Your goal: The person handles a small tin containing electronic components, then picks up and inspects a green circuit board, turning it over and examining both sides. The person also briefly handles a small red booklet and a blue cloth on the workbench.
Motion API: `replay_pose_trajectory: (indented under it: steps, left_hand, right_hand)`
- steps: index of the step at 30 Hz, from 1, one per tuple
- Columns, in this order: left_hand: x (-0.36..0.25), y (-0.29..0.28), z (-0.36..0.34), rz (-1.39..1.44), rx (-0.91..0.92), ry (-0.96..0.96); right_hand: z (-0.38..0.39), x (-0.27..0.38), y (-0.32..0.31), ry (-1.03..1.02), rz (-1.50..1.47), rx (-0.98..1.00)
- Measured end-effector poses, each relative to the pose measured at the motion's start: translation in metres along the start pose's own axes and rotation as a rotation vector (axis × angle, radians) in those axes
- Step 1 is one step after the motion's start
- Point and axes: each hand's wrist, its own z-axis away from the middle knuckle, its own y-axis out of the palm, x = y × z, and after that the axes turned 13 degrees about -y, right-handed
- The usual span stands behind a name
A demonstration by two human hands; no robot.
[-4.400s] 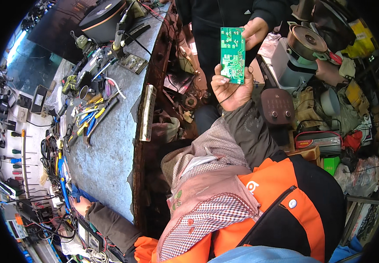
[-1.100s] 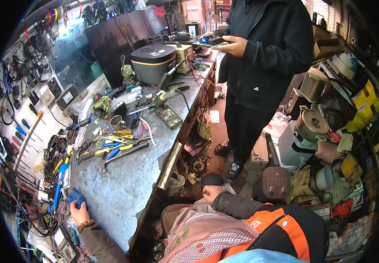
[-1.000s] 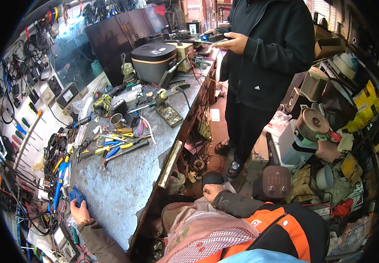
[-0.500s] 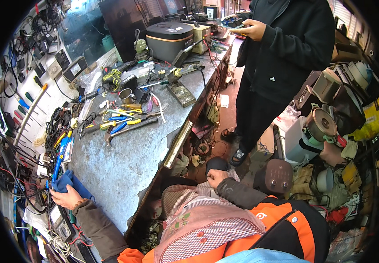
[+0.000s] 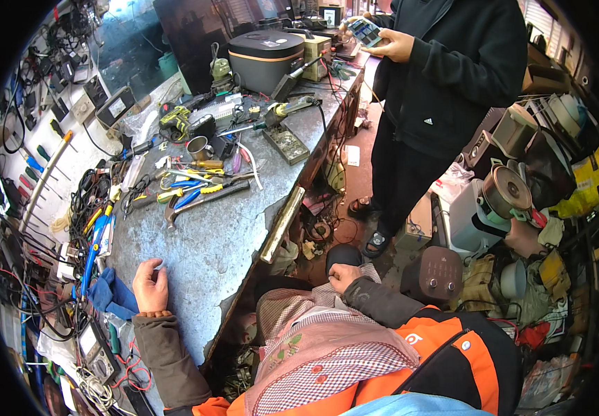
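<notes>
Left hand (image 5: 150,288): over the near tabletop (image 5: 199,239); fingers half curled, thumb apart, nothing seen between them.
Cloth (image 5: 112,292): blue, crumpled, on the tabletop's left edge, just beside the left wrist; contact unclear.
Cloth, handling: best pinched, in judgement, by the fold nearest the hand and lifted straight up, clear of the blue tool (image 5: 93,253) and cables, which could snag it.
Cloth, axis: long way slants from the blue tool down toward the wrist; no front end to tell.
Right hand (image 5: 344,277): resting on the knee, fingers curled under; cannot tell whether they grip anything.
Hammer (image 5: 224,193): beyond the cloth; head leftward, handle rightward and slightly away.
Co-worker's hand (image 5: 398,46): farthest, holding a board (image 5: 364,32).
</notes>
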Motion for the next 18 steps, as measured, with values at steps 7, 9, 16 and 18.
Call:
replay_pose_trajectory:
  steps: [7,9,16,18]
  left_hand:
    - [0.0081,-0.001,-0.0003,-0.044,0.021,-0.017]
    - [0.0067,-0.0015,-0.0003,-0.048,0.027,-0.017]
    - [0.006,-0.0023,0.0014,-0.038,0.053,-0.06]
    - [0.0053,-0.0014,0.0008,-0.037,0.056,-0.066]
  right_hand:
    - [0.0006,-0.0007,0.0023,-0.026,0.015,-0.028]
    - [0.0007,-0.0021,0.0045,-0.045,0.033,-0.041]
    - [0.0007,-0.0035,0.0052,-0.042,0.033,-0.037]
    - [0.0014,-0.0045,0.0044,-0.036,0.03,-0.024]
